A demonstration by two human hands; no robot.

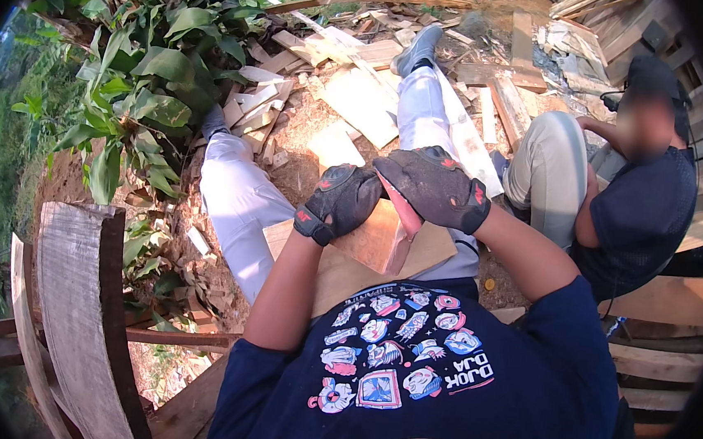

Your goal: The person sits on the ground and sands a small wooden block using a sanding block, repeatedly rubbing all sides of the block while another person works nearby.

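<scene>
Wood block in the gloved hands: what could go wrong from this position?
1. The wood block sits on a board across the lap, held down only by the left hand; it might slip off.
2. The right hand grips a reddish handle close to the left fingers, which may get struck or nicked.
3. A second person sits close on the right, within reach of a stray swing.

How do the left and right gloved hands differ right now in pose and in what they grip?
The left hand is curled in a fist on the near edge of the wood block; the right hand lies flatter, above it. The right hand seems to grip a pinkish tool; the left hand grips only the block. Both wear dark gloves with red marks.
</scene>
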